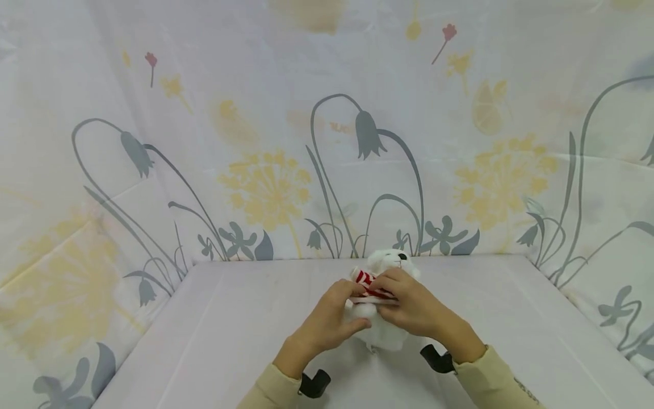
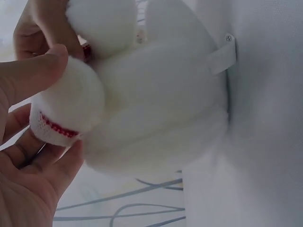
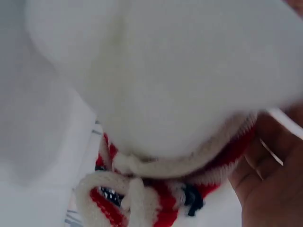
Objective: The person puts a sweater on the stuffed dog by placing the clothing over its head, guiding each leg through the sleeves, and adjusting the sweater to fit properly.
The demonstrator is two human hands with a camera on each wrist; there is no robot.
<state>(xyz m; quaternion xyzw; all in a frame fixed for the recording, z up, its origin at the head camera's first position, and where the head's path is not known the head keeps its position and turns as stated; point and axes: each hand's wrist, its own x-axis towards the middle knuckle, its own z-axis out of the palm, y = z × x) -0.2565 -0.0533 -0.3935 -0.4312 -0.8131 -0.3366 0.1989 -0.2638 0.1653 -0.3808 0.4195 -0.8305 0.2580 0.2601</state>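
Observation:
A white plush bear [image 1: 380,335] sits upright on the table, its head and dark nose above both hands. It has on a red-and-white striped knitted sweater [image 1: 364,279], whose hem and tie ends [image 3: 137,203] show in the right wrist view. My left hand [image 1: 332,318] holds one white limb [image 2: 71,90] of the bear, thumb on top and fingers beneath by the knitted cuff [image 2: 59,130]. On the other side my right hand [image 1: 416,307] grips the sweater near its white hem, fingers over the front. Some of its fingertips are hidden by the sweater.
The pale table [image 1: 245,318] reaches back to a hanging cloth [image 1: 194,187] printed with flowers, which also runs along both sides. A small white tag [image 2: 222,57] sticks out from the bear's lower edge. Black wrist mounts [image 1: 314,384] sit beneath both wrists.

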